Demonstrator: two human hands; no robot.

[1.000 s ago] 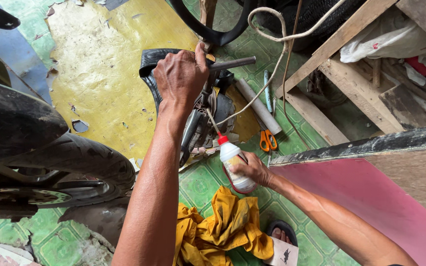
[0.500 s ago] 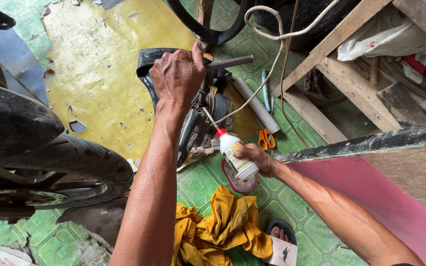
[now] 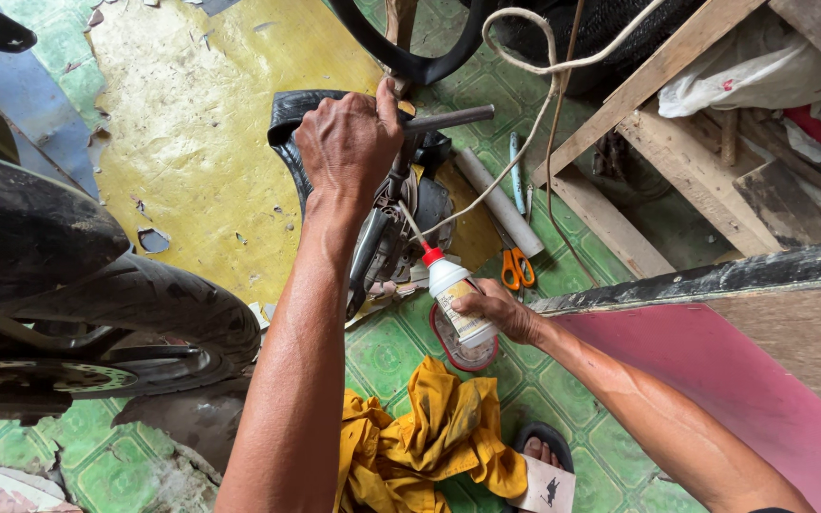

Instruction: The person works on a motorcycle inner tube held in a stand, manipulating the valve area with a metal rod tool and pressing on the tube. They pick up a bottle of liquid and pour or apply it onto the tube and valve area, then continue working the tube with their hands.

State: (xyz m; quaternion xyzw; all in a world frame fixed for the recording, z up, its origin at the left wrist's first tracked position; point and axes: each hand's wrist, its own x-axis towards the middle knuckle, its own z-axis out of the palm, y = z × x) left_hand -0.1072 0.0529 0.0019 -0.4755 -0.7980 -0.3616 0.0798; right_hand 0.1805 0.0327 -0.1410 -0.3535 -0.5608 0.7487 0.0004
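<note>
My left hand (image 3: 349,142) grips the top of a dark metal press tool (image 3: 393,233) at its bar handle (image 3: 448,118), with a black rubber inner tube (image 3: 287,109) draped behind it. My right hand (image 3: 498,311) holds a small white squeeze bottle (image 3: 458,299) with a red cap. The bottle's thin nozzle points up and left, at the tool's middle. The bottle sits over a round red-rimmed lid on the floor.
A motorcycle tyre (image 3: 116,304) and wheel fill the left. A yellow rag (image 3: 429,442) lies on the green tiled floor below my hands. Orange-handled scissors (image 3: 517,268), a grey tube (image 3: 501,202), a white cord and wooden frames (image 3: 620,104) lie to the right. A pink board (image 3: 743,361) stands at lower right.
My right hand has tilted and nudged the bottle closer to the tool, nozzle now reaching its middle. My left hand stays clamped on the tool's top.
</note>
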